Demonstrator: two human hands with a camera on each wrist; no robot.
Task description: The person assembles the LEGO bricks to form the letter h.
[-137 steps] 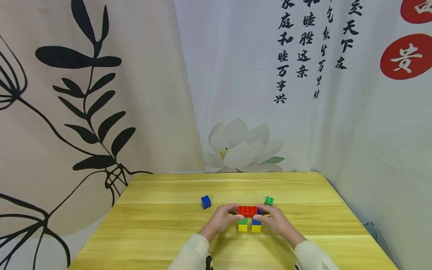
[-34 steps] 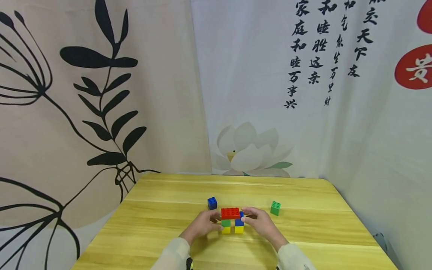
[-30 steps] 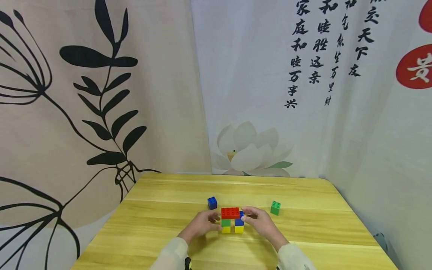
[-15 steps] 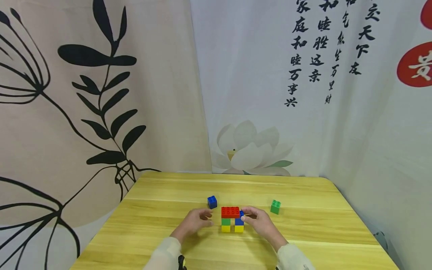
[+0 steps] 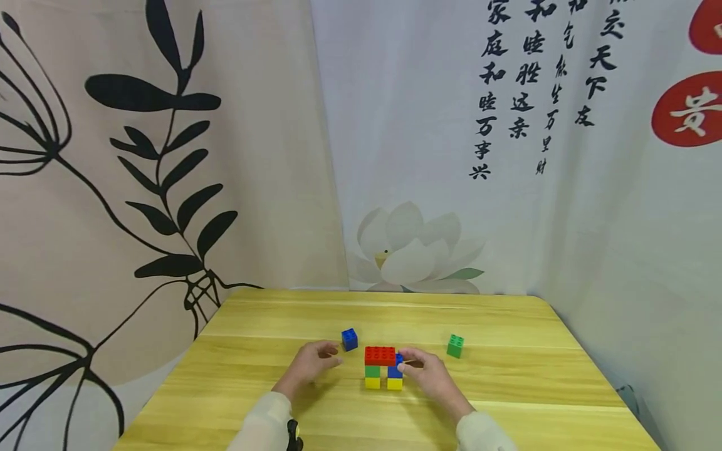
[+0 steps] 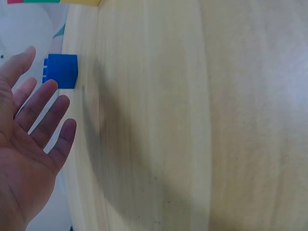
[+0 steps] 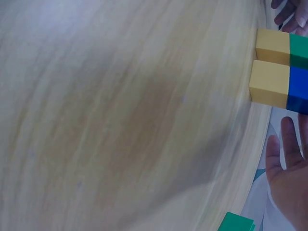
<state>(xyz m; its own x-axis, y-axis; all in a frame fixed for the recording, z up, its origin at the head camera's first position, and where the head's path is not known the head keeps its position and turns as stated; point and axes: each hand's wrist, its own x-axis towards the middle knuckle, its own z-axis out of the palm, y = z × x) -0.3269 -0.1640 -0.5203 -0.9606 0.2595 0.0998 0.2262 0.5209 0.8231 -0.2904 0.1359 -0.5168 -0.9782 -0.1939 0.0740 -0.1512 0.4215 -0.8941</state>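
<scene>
A small toy-brick structure stands mid-table in the head view. Its red brick (image 5: 380, 356) lies across two columns, with a green brick (image 5: 372, 371) over a yellow one (image 5: 372, 383) at left, and a blue brick (image 5: 395, 372) over another yellow brick (image 5: 395, 384) at right. More blue shows beside the red brick's right end. My right hand (image 5: 431, 374) is there, thumb in front and index finger behind, pinching the blue part; the fingertips are partly hidden. My left hand (image 5: 310, 365) hovers left of the structure, holding nothing, its fingers loosely extended in the left wrist view.
A loose blue brick (image 5: 350, 339) sits just beyond my left fingertips. Farther right lies a loose green brick (image 5: 455, 346). The wooden table (image 5: 254, 326) ends at a printed cloth backdrop (image 5: 271, 188).
The red brick, held between both hands in the oldest frame, now rests across the columns. My left hand has let go and moved left, towards the loose blue brick; my right hand stays by the structure.
</scene>
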